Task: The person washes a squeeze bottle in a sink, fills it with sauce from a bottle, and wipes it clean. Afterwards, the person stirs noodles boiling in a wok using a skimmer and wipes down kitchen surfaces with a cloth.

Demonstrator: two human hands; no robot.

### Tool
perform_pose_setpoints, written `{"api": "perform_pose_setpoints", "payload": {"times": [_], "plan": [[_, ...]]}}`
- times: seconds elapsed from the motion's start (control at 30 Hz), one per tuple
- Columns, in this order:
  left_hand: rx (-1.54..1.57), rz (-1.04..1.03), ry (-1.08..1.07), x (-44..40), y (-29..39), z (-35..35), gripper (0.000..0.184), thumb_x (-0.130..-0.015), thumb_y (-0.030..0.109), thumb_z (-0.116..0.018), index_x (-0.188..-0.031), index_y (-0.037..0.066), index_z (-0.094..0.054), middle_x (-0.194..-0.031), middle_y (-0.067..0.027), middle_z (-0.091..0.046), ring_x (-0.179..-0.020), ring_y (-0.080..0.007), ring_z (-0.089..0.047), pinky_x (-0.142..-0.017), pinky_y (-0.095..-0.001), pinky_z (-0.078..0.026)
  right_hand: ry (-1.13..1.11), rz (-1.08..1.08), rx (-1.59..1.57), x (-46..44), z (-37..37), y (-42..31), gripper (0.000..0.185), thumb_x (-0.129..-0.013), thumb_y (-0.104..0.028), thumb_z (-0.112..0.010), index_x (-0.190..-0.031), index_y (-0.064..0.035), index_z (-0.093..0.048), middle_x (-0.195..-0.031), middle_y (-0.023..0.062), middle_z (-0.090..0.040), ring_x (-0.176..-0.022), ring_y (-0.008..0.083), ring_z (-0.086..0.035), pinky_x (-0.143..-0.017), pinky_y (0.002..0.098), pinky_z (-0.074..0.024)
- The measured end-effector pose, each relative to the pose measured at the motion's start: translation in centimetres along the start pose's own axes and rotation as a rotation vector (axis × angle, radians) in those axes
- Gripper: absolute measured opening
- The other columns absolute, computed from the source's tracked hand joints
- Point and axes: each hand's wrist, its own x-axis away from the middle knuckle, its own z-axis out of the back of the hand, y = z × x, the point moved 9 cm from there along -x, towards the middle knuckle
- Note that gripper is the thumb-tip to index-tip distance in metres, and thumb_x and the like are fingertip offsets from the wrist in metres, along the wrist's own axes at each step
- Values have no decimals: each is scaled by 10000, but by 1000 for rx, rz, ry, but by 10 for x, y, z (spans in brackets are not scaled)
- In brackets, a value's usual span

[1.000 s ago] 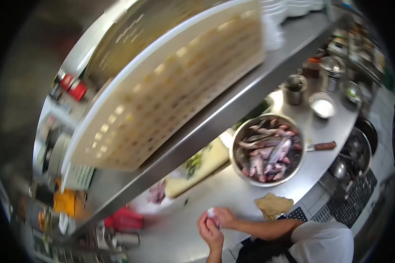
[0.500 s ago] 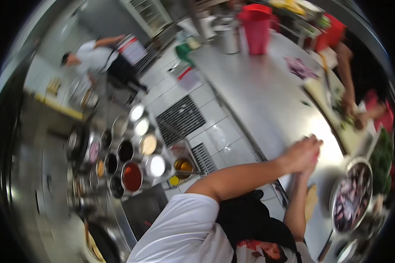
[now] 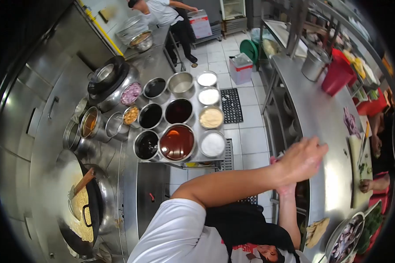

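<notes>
My left hand (image 3: 303, 160) reaches across my body to the right, above the edge of the steel counter (image 3: 314, 118). Its fingers are curled downward and together; whatever they might hold is hidden. Just below its wrist is my right hand (image 3: 286, 189), mostly covered by the left forearm. Only its palm edge and some fingertips beyond the wrist show, so its grip is hidden. The hands overlap in view; whether they touch I cannot tell. Nearest on the counter are a folded tan cloth (image 3: 317, 232) and a metal bowl of dark and pale cut pieces (image 3: 346, 239).
Seasoning pots hold red sauce (image 3: 177, 142), dark liquids and white powder (image 3: 213, 143). A steaming wok of noodles (image 3: 81, 210) contains a wooden-handled tool (image 3: 84, 182). A co-worker's hand (image 3: 366, 186) rests by a cutting board (image 3: 360, 193). Another person (image 3: 162, 15) stands at the back.
My view has turned left, bringing the wok and pots more fully into sight. My hands, clasped together before, are now slightly apart, with the right lower behind the left wrist.
</notes>
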Motion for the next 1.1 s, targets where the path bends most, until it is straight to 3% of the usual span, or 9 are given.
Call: {"api": "perform_pose_setpoints", "payload": {"times": [0.2,0.3,0.43,0.53,0.6,0.73,0.8,0.93,1.1], "plan": [[-282,81,161,26,-48,179,362,-707,89,-707,-1028,78,-539,-990,-162,-549,-860,-370,-608,-726,-459,-534,46,-133,379,-51,-96,123,410,-996,-266,-514,-1322,-18,-484,-1260,122,-582,-1181,316,-557,-1025,448,-468],[-338,110,244,29,-78,262,314,-713,96,-687,-1000,68,-563,-893,-152,-574,-811,-357,-613,-723,-446,-520,61,-203,390,-52,-171,167,374,-1022,-135,-420,-1357,31,-423,-1312,185,-541,-1193,317,-566,-1006,432,-499],[-563,207,366,30,-139,361,337,-719,167,-729,-1008,65,-589,-886,-146,-613,-797,-338,-629,-728,-424,-520,-213,-187,422,-32,-246,154,409,-1009,-97,-425,-1369,88,-371,-1347,266,-498,-1217,403,-550,-1040,473,-468],[-652,248,462,42,-191,410,343,-731,189,-742,-1011,67,-586,-907,-150,-618,-849,-348,-629,-766,-425,-516,-109,-39,721,-7,-220,116,558,-959,-194,-537,-1402,90,-350,-1313,278,-529,-1141,354,-614,-901,402,-564],[-682,228,502,53,-225,428,352,-736,212,-745,-1014,67,-585,-917,-151,-617,-863,-351,-626,-772,-427,-514,-4,-58,834,11,-167,92,556,-961,-207,-539,-1402,78,-356,-1277,262,-559,-1071,332,-651,-847,384,-587],[-706,341,506,77,-298,440,363,-743,227,-738,-1031,73,-579,-954,-153,-616,-887,-361,-622,-781,-438,-514,466,59,908,86,-45,37,438,-984,-189,-510,-1337,58,-430,-1224,230,-599,-1016,305,-674,-809,388,-596],[-708,405,501,89,-326,439,361,-747,222,-718,-1048,85,-575,-989,-153,-611,-907,-372,-620,-788,-452,-517,672,67,874,138,8,15,384,-1006,-142,-447,-1339,50,-431,-1189,196,-612,-989,328,-680,-793,395,-598],[-701,443,482,111,-369,429,363,-748,214,-708,-1050,68,-572,-993,-158,-609,-912,-373,-616,-793,-450,-518,938,171,799,231,76,-8,345,-1000,-162,-469,-1283,34,-472,-1084,172,-648,-887,312,-704,-731,399,-612],[-722,464,496,140,-412,412,362,-744,215,-728,-1035,61,-578,-966,-171,-615,-896,-378,-616,-787,-453,-509,1064,174,779,294,117,-9,291,-970,-198,-517,-1191,-10,-531,-954,124,-664,-761,260,-702,-604,346,-605]]}}
